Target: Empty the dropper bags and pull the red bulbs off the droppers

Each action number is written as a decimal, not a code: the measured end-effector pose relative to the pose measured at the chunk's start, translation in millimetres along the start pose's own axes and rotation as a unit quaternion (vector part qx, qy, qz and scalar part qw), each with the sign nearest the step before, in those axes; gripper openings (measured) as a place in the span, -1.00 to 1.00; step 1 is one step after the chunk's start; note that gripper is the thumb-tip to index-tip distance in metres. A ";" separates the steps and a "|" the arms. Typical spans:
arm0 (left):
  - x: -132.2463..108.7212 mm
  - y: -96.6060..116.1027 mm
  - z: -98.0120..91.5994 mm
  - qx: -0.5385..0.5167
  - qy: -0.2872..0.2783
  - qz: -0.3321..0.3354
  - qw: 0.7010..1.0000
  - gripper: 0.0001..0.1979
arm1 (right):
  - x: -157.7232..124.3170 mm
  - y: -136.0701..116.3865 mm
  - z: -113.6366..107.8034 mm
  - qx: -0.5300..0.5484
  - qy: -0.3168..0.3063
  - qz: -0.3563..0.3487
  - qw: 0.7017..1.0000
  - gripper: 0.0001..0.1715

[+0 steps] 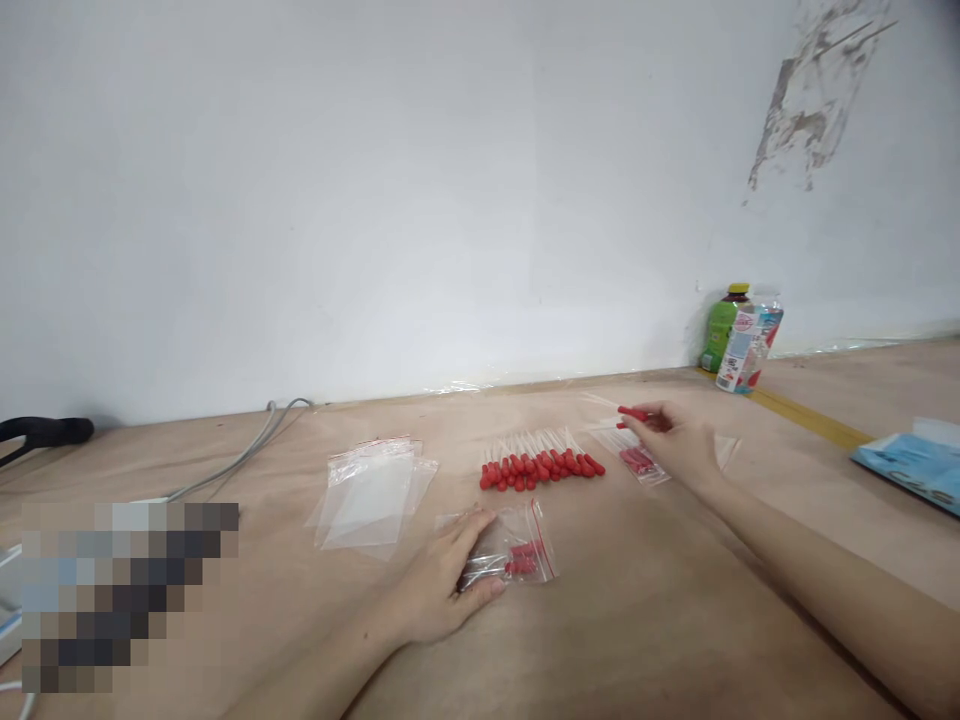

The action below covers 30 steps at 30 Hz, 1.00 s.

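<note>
On the table, my left hand lies over the left end of a clear zip bag, thumb and fingers spread apart. Inside that bag are a few red-ended sticks. My right hand is raised at the right, its fingers pinched on red-ended sticks; their thin pale ends point left. Below it lies another clear bag with red-ended sticks in it, partly hidden by the hand. Between my hands, a row of loose red-ended sticks has its red ends towards me.
A stack of flat clear zip bags lies left of the row. Two bottles, one green and one clear with a label, stand by the wall. A blue packet is far right. Grey cables and a black object are left.
</note>
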<state>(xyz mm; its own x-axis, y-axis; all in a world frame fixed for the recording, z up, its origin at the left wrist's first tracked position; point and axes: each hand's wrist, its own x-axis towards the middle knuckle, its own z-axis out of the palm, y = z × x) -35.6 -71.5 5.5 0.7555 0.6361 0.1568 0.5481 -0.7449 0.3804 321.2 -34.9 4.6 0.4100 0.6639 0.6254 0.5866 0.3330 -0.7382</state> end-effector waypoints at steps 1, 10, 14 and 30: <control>-0.1 0.1 -0.2 0.001 -0.001 -0.001 1.000 -0.41 | -6.4 5.0 5.1 -0.041 -0.015 -0.045 0.998 -0.73; 0.0 -1.1 0.8 0.000 0.006 0.013 1.000 -0.42 | -37.1 11.1 13.7 -0.187 -0.154 -0.252 0.937 -0.70; -0.1 -2.1 1.7 -0.007 0.007 0.010 1.000 -0.42 | -41.2 12.6 15.2 -0.206 -0.200 -0.259 0.922 -0.67; 0.1 -2.1 2.0 0.027 -0.014 0.010 0.999 -0.44 | -75.0 -62.1 26.1 -0.078 -0.287 -0.241 0.924 -0.77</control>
<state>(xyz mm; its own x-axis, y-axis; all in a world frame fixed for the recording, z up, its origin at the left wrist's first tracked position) -35.9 -70.2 2.9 0.7756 0.6159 0.1382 0.5510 -0.7674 0.3279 235.8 -87.9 -3.1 -0.3365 0.7247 0.6013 0.7169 0.6112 -0.3354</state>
